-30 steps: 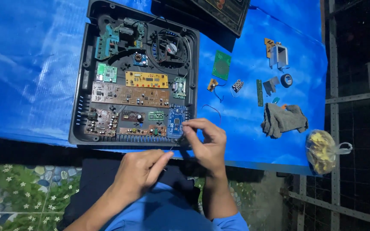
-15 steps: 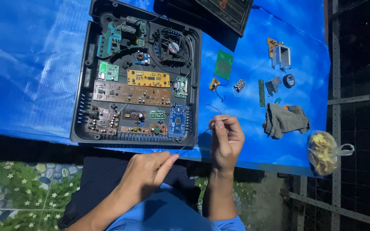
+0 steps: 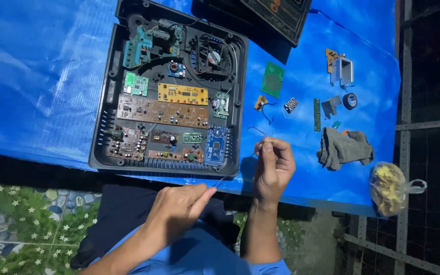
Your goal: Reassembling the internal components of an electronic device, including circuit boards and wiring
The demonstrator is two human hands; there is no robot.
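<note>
Here a thin wire (image 3: 235, 170) runs taut between both hands, just off the near edge of the open black casing (image 3: 103, 127) full of circuit boards. The right hand (image 3: 273, 168) pinches its upper end between closed fingertips; the left hand (image 3: 179, 209) nips the lower end likewise (stretched, it seems, to keep it straight). Small parts and a grey cloth (image 3: 343, 147) lie aside on the blue tarp (image 3: 36, 76).

Blue shirt, bare forearms
</note>
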